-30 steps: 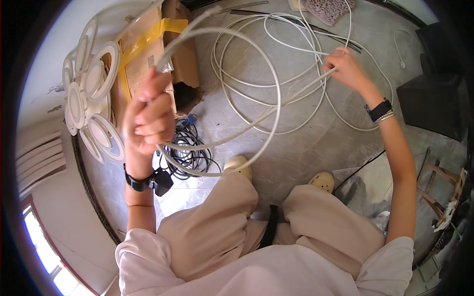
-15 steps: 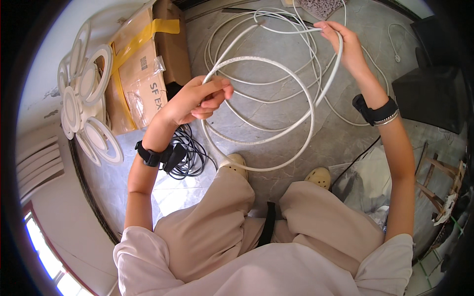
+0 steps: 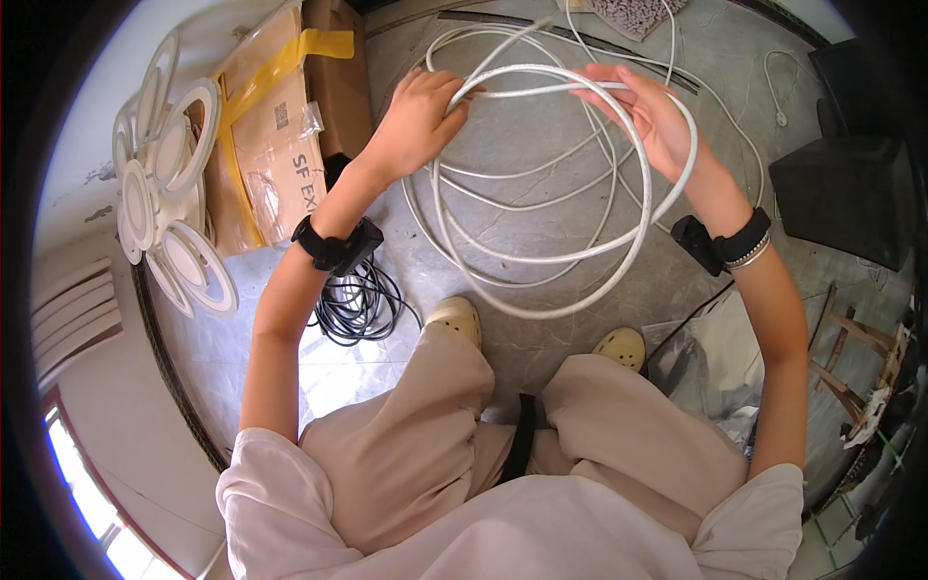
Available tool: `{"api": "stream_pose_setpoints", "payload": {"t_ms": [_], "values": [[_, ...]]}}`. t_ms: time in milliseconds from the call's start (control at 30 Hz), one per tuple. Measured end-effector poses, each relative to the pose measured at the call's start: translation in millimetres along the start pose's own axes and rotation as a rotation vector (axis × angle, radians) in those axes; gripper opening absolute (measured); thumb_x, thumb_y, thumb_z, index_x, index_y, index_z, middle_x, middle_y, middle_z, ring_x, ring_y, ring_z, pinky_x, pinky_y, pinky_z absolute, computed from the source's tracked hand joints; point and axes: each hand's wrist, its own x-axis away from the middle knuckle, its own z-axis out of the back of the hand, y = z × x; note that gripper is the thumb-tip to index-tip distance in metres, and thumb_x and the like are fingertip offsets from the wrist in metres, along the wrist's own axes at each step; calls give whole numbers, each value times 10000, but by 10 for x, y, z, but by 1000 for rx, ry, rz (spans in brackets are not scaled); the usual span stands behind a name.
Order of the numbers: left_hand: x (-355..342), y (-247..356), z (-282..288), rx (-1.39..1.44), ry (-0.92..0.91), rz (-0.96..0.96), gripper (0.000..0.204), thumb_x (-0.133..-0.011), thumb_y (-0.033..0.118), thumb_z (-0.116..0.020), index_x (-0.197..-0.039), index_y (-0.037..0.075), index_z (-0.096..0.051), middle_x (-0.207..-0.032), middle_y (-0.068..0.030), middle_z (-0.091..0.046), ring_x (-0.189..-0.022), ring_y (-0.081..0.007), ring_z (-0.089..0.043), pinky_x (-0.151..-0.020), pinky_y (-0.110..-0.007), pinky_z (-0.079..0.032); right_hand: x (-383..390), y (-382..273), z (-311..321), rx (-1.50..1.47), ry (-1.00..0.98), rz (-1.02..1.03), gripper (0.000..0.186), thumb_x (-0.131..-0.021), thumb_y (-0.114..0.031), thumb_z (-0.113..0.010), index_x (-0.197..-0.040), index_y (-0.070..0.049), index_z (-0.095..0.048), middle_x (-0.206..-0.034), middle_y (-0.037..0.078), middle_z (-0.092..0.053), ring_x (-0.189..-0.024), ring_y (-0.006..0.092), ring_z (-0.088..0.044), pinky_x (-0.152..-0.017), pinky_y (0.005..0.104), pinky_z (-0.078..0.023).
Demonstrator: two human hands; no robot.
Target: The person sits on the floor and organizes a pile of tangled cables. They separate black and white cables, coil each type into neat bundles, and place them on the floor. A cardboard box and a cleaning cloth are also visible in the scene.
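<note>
The left hand grips the white cable, looped above the floor; the right hand curls loosely round its right side. That light hold could let a turn slip; crossed floor coils beyond could snag when pulled.

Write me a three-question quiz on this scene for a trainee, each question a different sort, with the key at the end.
1. True or false: the left hand grips the white cable.

2. Which of these lies on the floor near the left clog?
A) a hammer
B) a coil of dark cable
C) a broom

3. Fill in the colour: the tape on the cardboard box is ____.

Key: 1. True; 2. B; 3. yellow.
</note>
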Motion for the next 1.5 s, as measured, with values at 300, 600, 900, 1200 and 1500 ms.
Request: {"api": "stream_pose_setpoints", "payload": {"t_ms": [300,600,900,1200,1500], "values": [[11,61,51,-44,-50,-26,178,-835,171,-547,-963,49,-571,-881,-124,-546,-870,-323,-540,-773,-422,-421,151,-223,163,-163,-93,-478,536,-920,-225,-460,-1362,9,-266,-1282,213,-457,-1065,253,-557,-906,324,-465],[-64,170,52,-47,103,145,152,-842,167,-565,-894,28,-532,-870,-143,-539,-793,-357,-549,-672,-428,-447,320,192,-242,293,1,-362,381,-883,-193,-537,-1219,-50,-430,-842,37,-546,-708,94,-539,-663,271,-500],[-154,112,187,538,110,415,204,-921,188,-495,-862,1,-551,-632,17,-427,-559,-51,-403,-490,-225,-336,186,67,-345,10,-50,-315,766,-870,-635,-180,-1166,3,-483,-884,71,-536,-797,130,-504,-657,279,-502],[-154,89,519,1224,326,555,205,-949,235,-451,-929,38,-504,-612,48,-349,-454,-36,-291,-392,-192,-214,-278,514,397,595,186,-155,635,-879,-522,-431,-1273,-23,-424,-1160,141,-521,-1018,204,-526,-887,329,-429],[50,-4,1035,1483,395,572,191,-952,204,-434,-994,28,-498,-674,47,-327,-472,-15,-240,-380,-165,-179,-494,1412,912,1274,87,-251,462,-807,-451,-576,-979,-23,-592,-789,125,-631,-715,283,-594,-666,387,-455]]}}
